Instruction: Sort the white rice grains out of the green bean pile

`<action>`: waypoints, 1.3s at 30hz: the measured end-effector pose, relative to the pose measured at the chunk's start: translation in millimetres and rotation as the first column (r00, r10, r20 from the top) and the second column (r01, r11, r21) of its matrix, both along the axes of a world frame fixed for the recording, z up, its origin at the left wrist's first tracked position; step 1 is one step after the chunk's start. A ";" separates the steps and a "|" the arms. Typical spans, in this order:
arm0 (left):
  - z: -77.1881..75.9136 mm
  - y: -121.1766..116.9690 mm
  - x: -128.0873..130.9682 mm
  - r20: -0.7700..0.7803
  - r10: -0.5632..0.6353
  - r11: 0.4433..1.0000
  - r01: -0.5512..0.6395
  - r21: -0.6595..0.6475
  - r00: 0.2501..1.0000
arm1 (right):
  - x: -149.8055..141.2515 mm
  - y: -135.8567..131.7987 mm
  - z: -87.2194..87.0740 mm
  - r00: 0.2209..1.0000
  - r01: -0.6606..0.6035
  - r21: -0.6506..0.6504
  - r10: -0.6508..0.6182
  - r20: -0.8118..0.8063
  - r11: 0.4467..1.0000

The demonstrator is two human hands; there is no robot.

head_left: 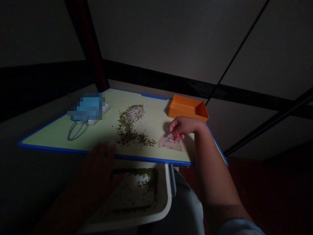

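My right hand [182, 127] bends down over the right part of the board, its fingers closed at the upper side of a clear protractor [171, 145] with pink markings. The fingertips partly cover the protractor, and a shiny patch shows at them. To its left, small green beans [129, 137] lie scattered, mixed with pale grains [132, 114] farther back. In deep shadow, my left hand [101, 160] lies flat with fingers stretched out at the near blue edge, holding nothing. Its thumb reaches over a white tub [168, 195] with green beans [148, 179] inside.
A blue-edged tabletop [156, 114] carries an orange box [188, 107] at the back right. At the left stands a pixelated blue object [89, 107] with a looped cable [77, 130]. Pale panels [158, 39] rise behind. The room is dim.
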State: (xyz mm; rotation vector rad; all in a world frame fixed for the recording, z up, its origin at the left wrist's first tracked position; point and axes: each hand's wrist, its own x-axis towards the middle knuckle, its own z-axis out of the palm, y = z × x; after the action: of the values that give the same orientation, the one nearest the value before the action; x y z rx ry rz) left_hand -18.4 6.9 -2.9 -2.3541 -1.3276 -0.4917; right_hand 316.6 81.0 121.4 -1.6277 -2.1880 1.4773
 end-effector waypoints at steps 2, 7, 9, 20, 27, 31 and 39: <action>-0.8 0.3 -0.7 0.001 0.000 1.000 0.000 -0.009 1.000 | 1.5 -0.2 0.1 1.000 0.005 -0.012 -0.005 0.004 1.000; -2.9 2.0 -0.3 -0.009 -0.005 1.000 0.005 0.005 1.000 | 1.0 -0.3 -2.5 1.000 -0.016 -0.077 0.018 0.018 0.997; -2.4 1.9 0.4 -0.015 -0.008 1.000 0.008 0.018 1.000 | -1.2 0.1 -4.7 0.998 -0.053 -0.101 0.054 0.012 0.994; -0.2 1.4 0.2 -0.049 0.005 1.000 -0.005 -0.003 0.999 | -10.6 1.2 -8.7 1.000 0.007 -0.075 -0.007 0.008 0.997; 0.2 -0.7 0.1 -0.036 -0.005 1.000 0.006 0.013 0.999 | -16.2 -0.7 -7.3 1.000 0.012 -0.023 -0.012 0.008 1.000; 1.2 -1.0 -0.5 -0.040 -0.020 0.999 0.021 0.024 0.999 | -18.5 -3.6 -2.2 1.000 -0.021 0.017 0.021 0.014 1.000; 3.1 -1.9 0.1 -0.042 -0.006 1.000 0.007 0.009 0.999 | -21.1 -3.2 -4.2 0.999 -0.028 0.085 0.030 -0.019 0.996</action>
State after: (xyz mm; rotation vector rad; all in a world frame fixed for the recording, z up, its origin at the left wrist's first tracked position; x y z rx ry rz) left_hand -18.3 5.0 0.2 -2.3489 -1.2962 -0.4470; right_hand 295.6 77.7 117.2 -1.5545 -2.2403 1.3808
